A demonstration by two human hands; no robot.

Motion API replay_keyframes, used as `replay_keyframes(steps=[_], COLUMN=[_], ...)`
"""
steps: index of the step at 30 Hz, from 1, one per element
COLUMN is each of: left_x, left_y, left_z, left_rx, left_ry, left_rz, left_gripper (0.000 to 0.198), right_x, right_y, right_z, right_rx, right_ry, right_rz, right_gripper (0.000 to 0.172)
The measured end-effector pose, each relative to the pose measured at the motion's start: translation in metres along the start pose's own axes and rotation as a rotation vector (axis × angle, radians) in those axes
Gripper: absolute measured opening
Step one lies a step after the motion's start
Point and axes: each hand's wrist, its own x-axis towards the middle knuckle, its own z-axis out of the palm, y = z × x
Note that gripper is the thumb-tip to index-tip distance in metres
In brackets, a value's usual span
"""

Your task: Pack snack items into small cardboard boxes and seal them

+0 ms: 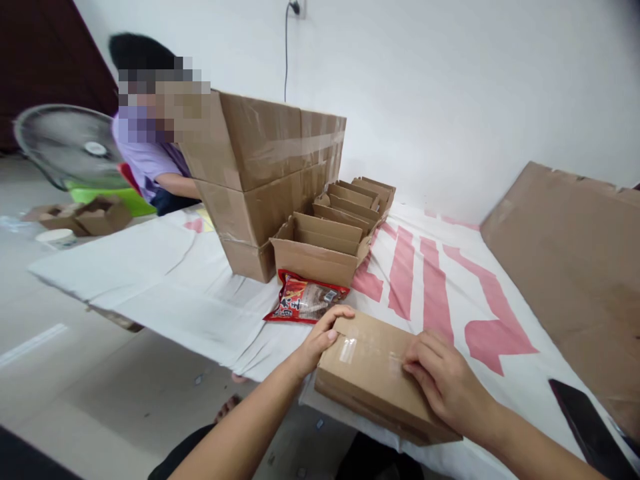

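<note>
A closed small cardboard box (373,373) sealed with clear tape lies at the near edge of the table. My left hand (323,339) grips its far left corner, fingers curled over the top edge. My right hand (443,380) rests on the box's right part, fingers bent and pressing down on the taped lid. Just beyond the box lies a red snack packet (305,303) on the white and red table cover (430,287).
A row of open small cartons (325,247) runs back from the packet, beside a tall stack of large cardboard boxes (265,173). A flattened cardboard sheet (575,267) leans at right, a dark phone (590,427) near it. Another person (150,167) sits behind, beside a fan (67,143).
</note>
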Motion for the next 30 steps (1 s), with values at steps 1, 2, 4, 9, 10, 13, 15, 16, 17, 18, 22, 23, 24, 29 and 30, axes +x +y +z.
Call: replay_keyframes(steps=[1,2,4,9,10,13,15,16,17,18,22,23,24,29,30], left_x=[0.000,0.000,0.000,0.001,0.001,0.001,0.000,-0.001,-0.001,-0.001,-0.002,-0.002,-0.001,-0.001,-0.002], left_y=[0.000,0.000,-0.001,-0.007,-0.007,-0.006,-0.004,-0.002,-0.001,0.001,0.002,0.001,0.000,-0.002,-0.002], left_z=[0.000,0.001,0.002,0.001,0.001,0.000,0.001,0.001,0.002,0.002,0.003,0.003,0.002,0.000,0.000], left_rx=[0.004,0.004,-0.005,-0.002,-0.004,-0.006,0.003,0.007,0.012,0.016,-0.020,-0.037,-0.052,-0.063,-0.064], left_ry=[0.008,0.015,0.026,0.044,0.043,0.037,0.028,0.024,0.022,0.020,0.002,-0.007,-0.013,-0.006,-0.004], left_rz=[0.000,-0.001,0.004,0.006,0.003,0.003,0.003,0.002,-0.001,-0.005,0.002,0.008,0.014,0.025,0.021], left_gripper=[0.054,0.054,0.055,0.057,0.057,0.056,0.056,0.056,0.055,0.055,0.052,0.051,0.050,0.050,0.050], right_x=[-0.004,-0.007,-0.010,0.003,0.007,0.014,0.013,0.012,0.011,0.009,0.003,-0.001,-0.006,-0.054,-0.067], right_y=[0.001,0.002,0.002,-0.004,-0.006,-0.009,-0.008,-0.008,-0.006,-0.005,-0.001,-0.001,-0.001,-0.017,-0.022], right_z=[-0.002,-0.003,-0.005,0.002,0.005,0.010,0.012,0.012,0.012,0.012,0.003,-0.001,-0.005,-0.020,-0.017], right_rx=[0.002,0.005,-0.002,-0.050,-0.063,-0.116,-0.151,-0.164,-0.171,-0.173,-0.114,-0.089,-0.059,0.138,0.179], right_ry=[0.021,0.039,0.060,0.007,-0.007,-0.011,0.004,0.005,-0.002,-0.012,-0.046,-0.048,-0.043,0.202,0.253], right_rz=[0.003,0.017,0.055,0.094,0.096,0.060,-0.007,-0.048,-0.086,-0.117,-0.174,-0.170,-0.157,-0.119,-0.116], right_gripper=[0.019,0.019,0.014,0.013,0.013,0.017,0.019,0.020,0.020,0.021,0.022,0.021,0.020,0.026,0.030])
